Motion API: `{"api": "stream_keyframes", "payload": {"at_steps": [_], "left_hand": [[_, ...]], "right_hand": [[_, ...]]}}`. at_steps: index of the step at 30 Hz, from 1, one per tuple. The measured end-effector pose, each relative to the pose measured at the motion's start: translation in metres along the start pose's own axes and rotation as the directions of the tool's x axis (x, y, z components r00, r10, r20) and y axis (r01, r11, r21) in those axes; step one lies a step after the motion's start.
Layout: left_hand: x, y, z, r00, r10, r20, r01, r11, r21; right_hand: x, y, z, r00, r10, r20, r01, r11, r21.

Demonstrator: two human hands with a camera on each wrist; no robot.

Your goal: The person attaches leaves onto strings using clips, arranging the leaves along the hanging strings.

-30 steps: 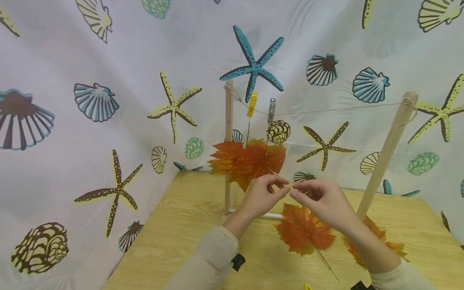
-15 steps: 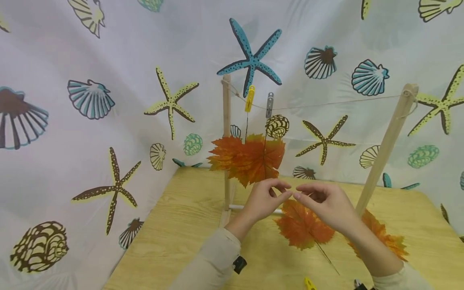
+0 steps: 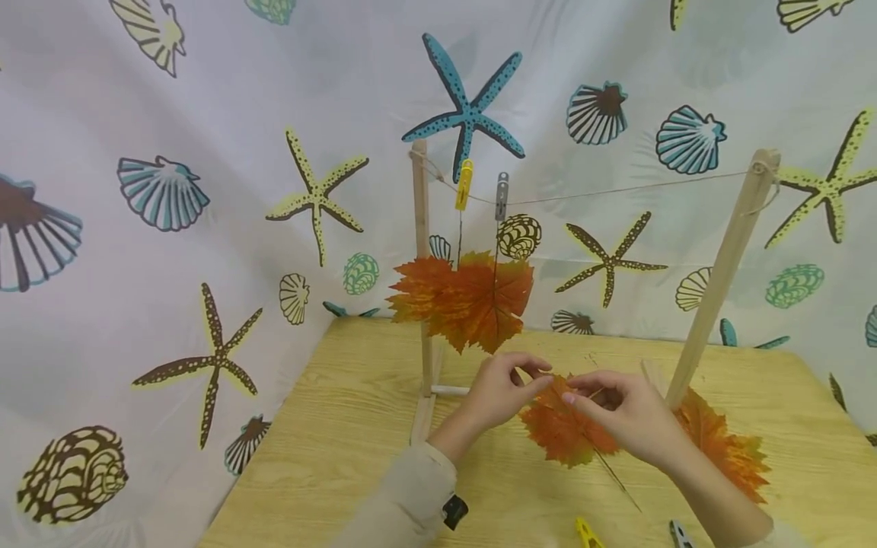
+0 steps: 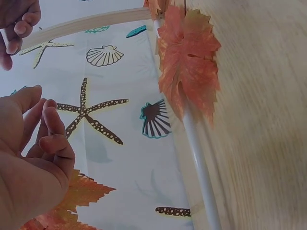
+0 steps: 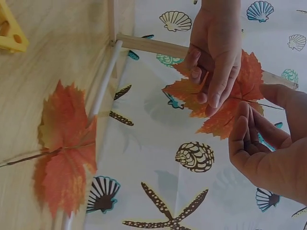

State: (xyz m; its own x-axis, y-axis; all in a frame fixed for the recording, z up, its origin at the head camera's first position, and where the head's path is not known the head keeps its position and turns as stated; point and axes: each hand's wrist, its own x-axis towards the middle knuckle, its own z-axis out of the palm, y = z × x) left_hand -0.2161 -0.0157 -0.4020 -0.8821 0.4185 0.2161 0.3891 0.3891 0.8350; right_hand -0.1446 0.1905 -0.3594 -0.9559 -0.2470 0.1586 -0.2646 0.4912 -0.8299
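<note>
My left hand (image 3: 507, 388) and right hand (image 3: 626, 415) hover in front of the rack with fingers loosely bent, fingertips a short gap apart. Nothing shows between the fingers of either hand in the wrist views. Beneath them, an orange artificial maple leaf (image 3: 565, 438) lies on the table, its stem towards me. Past my right wrist is another maple leaf (image 3: 729, 449), partly covered by the forearm. Two maple leaves hang from the string (image 3: 617, 189), one by a yellow clothespin (image 3: 464, 185), the other, an orange leaf (image 3: 503, 301), by a grey clothespin (image 3: 502, 196).
The rack has a left wooden post (image 3: 421, 205), a leaning right post (image 3: 722, 281) and a white rod (image 4: 199, 163) low down. A loose yellow clothespin (image 3: 588, 534) and a loose grey clothespin (image 3: 680, 535) lie at the table's near side. A patterned curtain (image 3: 226, 114) surrounds the table (image 3: 329, 441).
Both hands have come down a little, and the gap between their fingertips has widened slightly. The head view has shifted, bringing the loose clothespins further into sight. The hung leaves stay on the string.
</note>
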Motion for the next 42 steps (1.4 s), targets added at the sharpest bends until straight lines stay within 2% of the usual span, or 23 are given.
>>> {"api": "stream_keyframes", "payload": {"at_steps": [16,26,32,38,42], "left_hand": [[-0.005,-0.009,0.027,0.999,0.004,0.038,-0.003,0.999,-0.040],[-0.008,-0.018,0.045,0.998,-0.006,0.055,0.010,0.997,-0.072],[-0.012,-0.023,0.058,0.995,-0.043,0.092,0.053,0.992,-0.117],[-0.007,-0.024,0.068,0.995,-0.035,0.097,0.047,0.990,-0.134],[-0.004,-0.028,0.071,0.994,-0.046,0.099,0.059,0.990,-0.129]], "right_hand": [[-0.017,0.021,0.005,0.998,0.056,0.010,-0.057,0.998,0.041],[-0.024,0.039,0.009,0.995,0.074,0.063,-0.075,0.997,0.009],[-0.032,0.051,0.006,0.987,0.060,0.146,-0.066,0.997,0.031],[-0.035,0.058,0.001,0.988,0.060,0.144,-0.064,0.998,0.025],[-0.035,0.064,0.004,0.988,0.065,0.143,-0.067,0.998,0.004]]}}
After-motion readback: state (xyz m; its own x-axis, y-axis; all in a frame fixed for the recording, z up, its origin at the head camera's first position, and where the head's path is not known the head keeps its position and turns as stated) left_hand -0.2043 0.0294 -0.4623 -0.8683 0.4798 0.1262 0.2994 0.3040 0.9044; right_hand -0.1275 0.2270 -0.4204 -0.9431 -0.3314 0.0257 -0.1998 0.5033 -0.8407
